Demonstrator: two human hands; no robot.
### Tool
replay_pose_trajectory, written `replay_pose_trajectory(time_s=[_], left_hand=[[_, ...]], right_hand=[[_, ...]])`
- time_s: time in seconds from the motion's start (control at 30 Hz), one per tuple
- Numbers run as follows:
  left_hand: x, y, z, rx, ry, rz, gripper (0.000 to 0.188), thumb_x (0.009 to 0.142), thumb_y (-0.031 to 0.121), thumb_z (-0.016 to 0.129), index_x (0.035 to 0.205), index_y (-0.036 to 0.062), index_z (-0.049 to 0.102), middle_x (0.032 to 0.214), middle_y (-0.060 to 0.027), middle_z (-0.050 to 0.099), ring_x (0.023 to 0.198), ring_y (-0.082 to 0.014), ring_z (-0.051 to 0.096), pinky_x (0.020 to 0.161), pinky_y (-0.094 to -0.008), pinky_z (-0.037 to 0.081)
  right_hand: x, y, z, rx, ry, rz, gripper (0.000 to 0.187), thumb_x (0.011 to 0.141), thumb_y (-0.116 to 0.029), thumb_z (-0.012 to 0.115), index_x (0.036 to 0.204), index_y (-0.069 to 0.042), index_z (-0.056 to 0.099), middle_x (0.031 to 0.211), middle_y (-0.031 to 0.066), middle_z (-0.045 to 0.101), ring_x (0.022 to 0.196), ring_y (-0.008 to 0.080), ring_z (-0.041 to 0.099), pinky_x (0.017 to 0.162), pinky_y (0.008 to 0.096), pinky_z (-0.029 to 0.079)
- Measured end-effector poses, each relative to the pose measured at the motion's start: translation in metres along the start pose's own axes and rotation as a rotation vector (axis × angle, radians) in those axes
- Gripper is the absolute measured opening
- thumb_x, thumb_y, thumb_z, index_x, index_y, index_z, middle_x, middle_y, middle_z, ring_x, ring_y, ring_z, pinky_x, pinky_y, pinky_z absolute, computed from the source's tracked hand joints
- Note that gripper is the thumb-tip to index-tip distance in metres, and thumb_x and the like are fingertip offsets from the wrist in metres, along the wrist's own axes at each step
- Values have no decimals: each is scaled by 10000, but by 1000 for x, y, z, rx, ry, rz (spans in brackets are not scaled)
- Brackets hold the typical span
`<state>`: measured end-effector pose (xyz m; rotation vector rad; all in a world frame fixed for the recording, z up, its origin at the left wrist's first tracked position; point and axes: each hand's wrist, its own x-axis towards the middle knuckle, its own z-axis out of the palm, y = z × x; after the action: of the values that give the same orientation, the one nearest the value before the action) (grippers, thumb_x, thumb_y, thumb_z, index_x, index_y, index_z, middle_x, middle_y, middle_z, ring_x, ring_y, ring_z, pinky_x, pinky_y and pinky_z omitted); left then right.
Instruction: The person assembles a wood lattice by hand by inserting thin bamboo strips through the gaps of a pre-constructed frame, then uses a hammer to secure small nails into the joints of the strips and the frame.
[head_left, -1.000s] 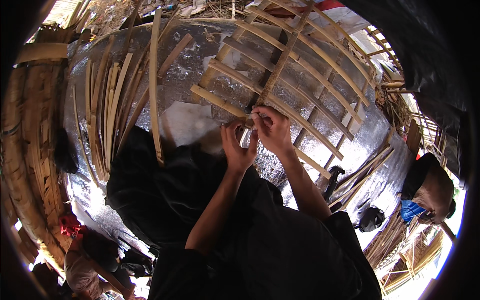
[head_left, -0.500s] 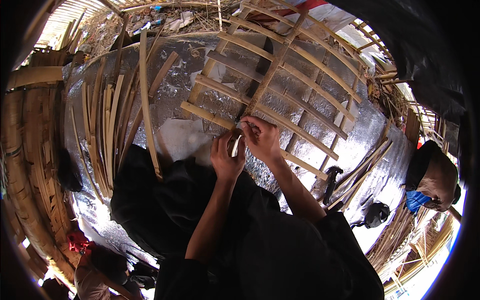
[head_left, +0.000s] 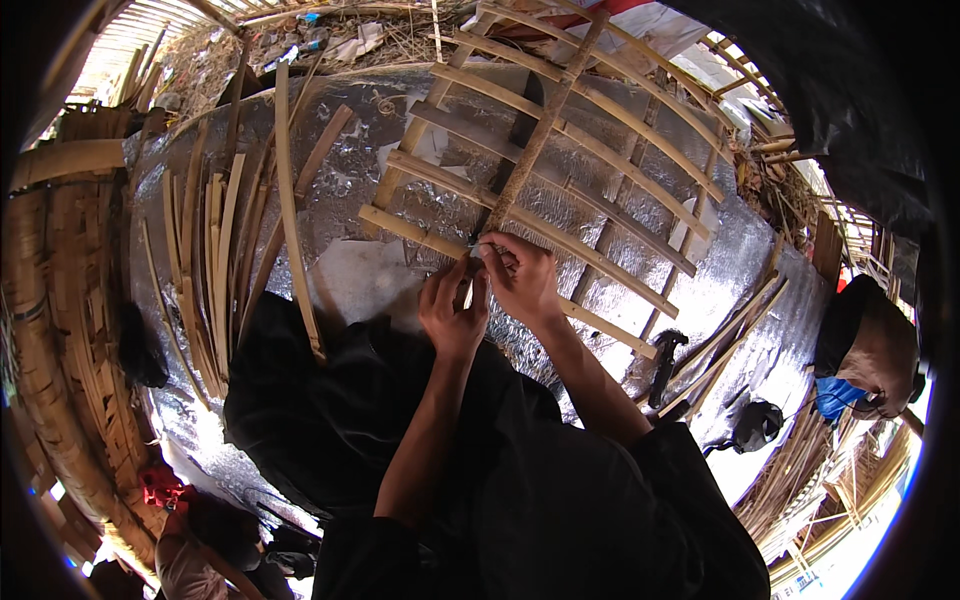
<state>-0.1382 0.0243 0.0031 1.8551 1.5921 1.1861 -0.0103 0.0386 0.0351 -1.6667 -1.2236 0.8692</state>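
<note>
A lattice of bamboo slats (head_left: pixel 600 265) lies in front of me, several slats crossing longer bars. My left hand (head_left: pixel 453 308) is curled at the nearest slat (head_left: pixel 410 232), its fingertips drawn together close to where that slat meets a thicker bar (head_left: pixel 535 145). Beside it, my right hand (head_left: pixel 522 277) pinches at the same crossing, thumb and forefinger closed. Something tiny and pale shows at those fingertips, too small to name. Whatever the left fingers hold is hidden. A dark hammer (head_left: pixel 664 370) rests to the right, near the end of the nearest slat.
Loose bamboo strips (head_left: pixel 215 260) lie to the left on the silvery sheet (head_left: pixel 350 210), and more strips (head_left: pixel 725 335) to the right. A black pouch-like item (head_left: pixel 755 427) lies farther right. Other people (head_left: pixel 868 345) are at the right edge and lower left. Large bamboo poles (head_left: pixel 50 330) line the left.
Both hands stay at the same crossing, with only a very slight shift of the fingers. The lattice and hammer look unmoved.
</note>
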Motion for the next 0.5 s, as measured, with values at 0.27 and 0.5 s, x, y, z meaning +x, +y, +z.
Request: replay_pose_trajectory(time_s=[0.27,0.5], left_hand=[[-2,-3,4,-95,19,-47,253,815,49,840,1039,21,727,1002,-122,729,867,-250,724,717,-348,605],[1,-1,1,-207,35,-91,262,822,43,845,1047,7,715,1008,-130,720,853,-228,720,713,-315,590]], right_hand=[[2,4,-10,189,30,113,132,929,-32,692,1038,38,667,916,163,749,808,245,772,694,342,623],[2,4,-35,41,36,-76,87,876,50,679,952,53,636,977,175,740,839,235,764,703,320,631]])
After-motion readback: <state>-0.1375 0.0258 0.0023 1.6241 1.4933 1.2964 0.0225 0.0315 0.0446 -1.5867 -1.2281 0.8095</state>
